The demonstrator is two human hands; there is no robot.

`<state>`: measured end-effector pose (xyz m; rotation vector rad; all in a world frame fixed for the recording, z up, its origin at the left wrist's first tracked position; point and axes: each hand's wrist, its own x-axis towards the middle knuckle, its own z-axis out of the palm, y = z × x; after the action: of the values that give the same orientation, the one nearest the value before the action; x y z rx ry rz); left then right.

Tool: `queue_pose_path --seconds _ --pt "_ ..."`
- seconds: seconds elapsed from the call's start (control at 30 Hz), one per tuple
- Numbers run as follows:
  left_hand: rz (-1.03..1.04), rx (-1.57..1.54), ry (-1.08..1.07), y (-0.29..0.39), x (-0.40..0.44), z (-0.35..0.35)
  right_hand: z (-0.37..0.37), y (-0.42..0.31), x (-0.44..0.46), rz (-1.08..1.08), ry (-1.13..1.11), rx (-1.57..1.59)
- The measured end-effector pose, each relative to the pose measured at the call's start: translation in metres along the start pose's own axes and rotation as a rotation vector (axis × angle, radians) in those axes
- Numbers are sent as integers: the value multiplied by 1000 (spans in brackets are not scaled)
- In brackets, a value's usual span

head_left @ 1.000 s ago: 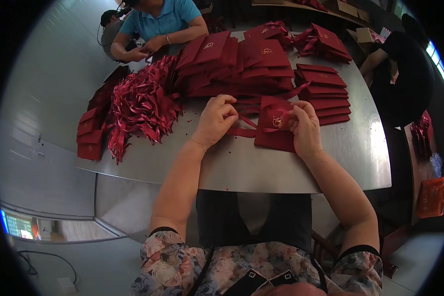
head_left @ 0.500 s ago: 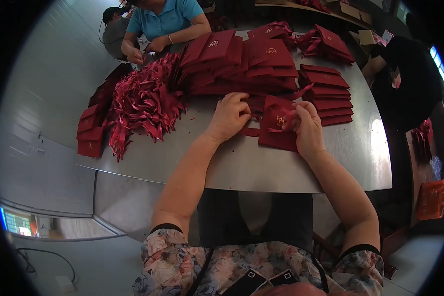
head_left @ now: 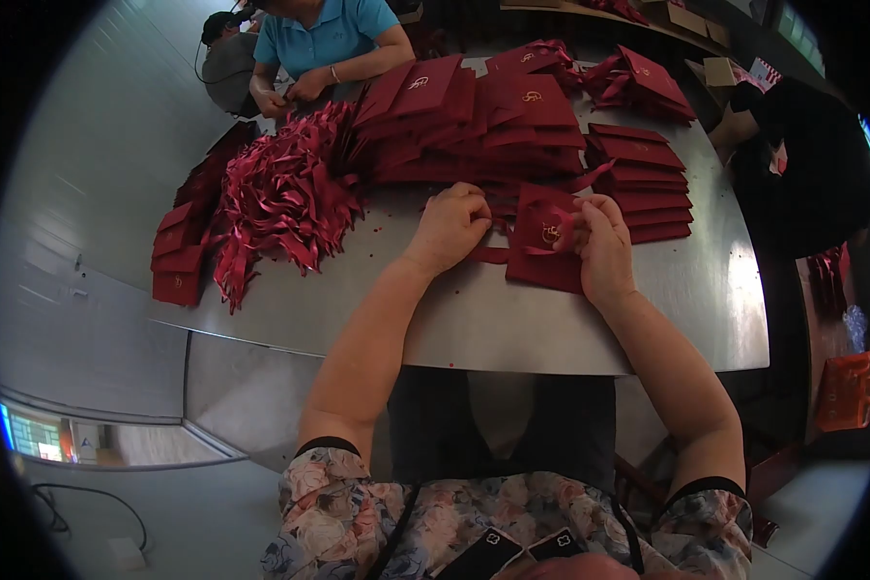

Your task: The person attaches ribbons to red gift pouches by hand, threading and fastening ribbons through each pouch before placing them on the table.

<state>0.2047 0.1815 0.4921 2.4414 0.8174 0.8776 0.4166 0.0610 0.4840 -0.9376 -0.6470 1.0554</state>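
A small dark red paper bag [head_left: 541, 271] with a gold emblem lies on the metal table. Over its face runs a red ribbon [head_left: 543, 250], pinched between the thumb and fingers of my right hand [head_left: 604, 253] at the bag's right side. My left hand [head_left: 447, 230] rests left of the bag with its fingers curled and closed. A loose ribbon end [head_left: 490, 255] runs from the bag towards that hand; whatever its fingers hold is hidden.
Left on the metal table [head_left: 512, 343] is a heap of red ribbons [head_left: 285, 188]. Stacked red bags stand at the back [head_left: 474, 121], right [head_left: 643, 184] and far left [head_left: 177, 261]. A person in a blue shirt [head_left: 324, 39] works across the table; another in black [head_left: 802, 164] is at right.
My two hands and the bag stay almost in place. Across the table, the other person's hands have come closer together, and the person at right has shifted slightly.
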Motion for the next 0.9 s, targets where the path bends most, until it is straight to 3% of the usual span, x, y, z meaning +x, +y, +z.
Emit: queue_pose_path --seconds 0.1,0.37,0.6,0.67,0.9 --pt "-6 42 -60 0 3 -2 0 0 -1 -2 -9 -11" --pt "245 132 151 20 4 -15 7 -7 -6 -8 21 42" --pt "150 176 111 23 3 -13 7 -9 -7 -7 10 69" --pt "378 430 177 38 1 -15 7 -9 -7 -4 -3 48" --pt "532 647 263 48 -5 -1 7 -8 -7 -6 16 35"
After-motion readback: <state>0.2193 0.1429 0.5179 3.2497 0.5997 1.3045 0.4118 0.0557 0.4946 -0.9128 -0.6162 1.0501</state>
